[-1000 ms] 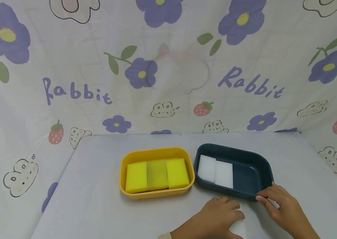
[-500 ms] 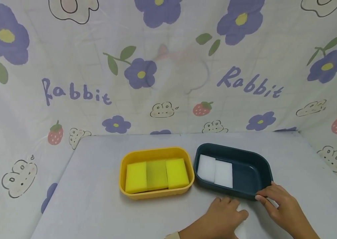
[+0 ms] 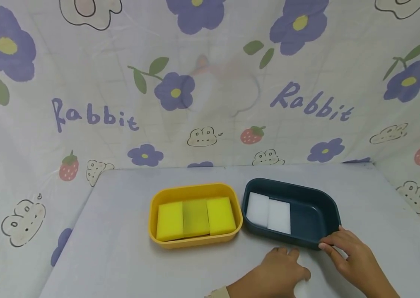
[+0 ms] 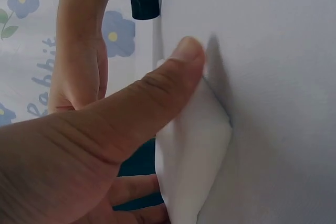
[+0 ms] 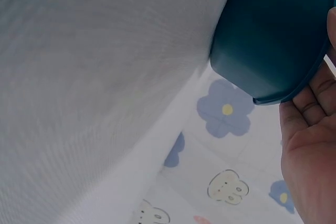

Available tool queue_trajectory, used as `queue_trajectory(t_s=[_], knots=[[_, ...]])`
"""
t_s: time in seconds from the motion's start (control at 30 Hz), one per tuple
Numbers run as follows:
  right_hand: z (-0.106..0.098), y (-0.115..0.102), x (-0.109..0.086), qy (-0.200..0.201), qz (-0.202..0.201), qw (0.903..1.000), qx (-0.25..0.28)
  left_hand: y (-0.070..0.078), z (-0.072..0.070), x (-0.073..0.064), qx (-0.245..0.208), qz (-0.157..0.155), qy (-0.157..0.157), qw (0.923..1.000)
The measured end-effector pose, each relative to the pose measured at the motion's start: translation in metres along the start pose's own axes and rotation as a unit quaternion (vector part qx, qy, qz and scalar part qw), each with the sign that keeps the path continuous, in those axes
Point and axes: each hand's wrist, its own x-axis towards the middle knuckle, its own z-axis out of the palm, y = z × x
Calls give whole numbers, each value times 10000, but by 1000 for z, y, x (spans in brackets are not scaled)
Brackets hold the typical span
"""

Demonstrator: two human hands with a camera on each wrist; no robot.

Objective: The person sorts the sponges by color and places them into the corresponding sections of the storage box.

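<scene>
In the head view a dark blue bin (image 3: 310,219) stands at the right, with two white sponges (image 3: 279,216) side by side in its left part. My right hand (image 3: 355,258) pinches the bin's near right corner at the rim; the right wrist view shows its fingers (image 5: 312,103) on the bin's edge. Just in front of the bin, my left hand (image 3: 277,273) is low over the table. A white sponge (image 4: 194,150) lies between its thumb and fingers in the left wrist view, mostly hidden from the head view.
A yellow bin (image 3: 195,241) touches or nearly touches the blue one on its left. Several yellow sponges (image 3: 170,221) fill it in a row. Behind the white table (image 3: 120,248) hangs a flower-printed cloth (image 3: 213,103).
My left hand has shifted slightly right at the table, its fingers staying near the white sponge. The right hand keeps its hold on the blue bin, which has not moved.
</scene>
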Motion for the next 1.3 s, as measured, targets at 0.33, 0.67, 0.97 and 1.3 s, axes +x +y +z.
queue_trajectory(t_s=[0.33,0.67,0.97,1.3], knots=[[0,-1,-1,0,-21,9999,102,-7,-1,-1,232,318,-28,9992],[0,-1,-2,-83,16,9999,58,-18,-11,-9,146,991,955,9904],[0,4,-3,5,-194,9998,69,-29,-29,-18,-1640,1675,1691,9573],[1,1,-2,-36,-37,9999,-109,-46,-26,-6,-3304,1208,2966,8878]])
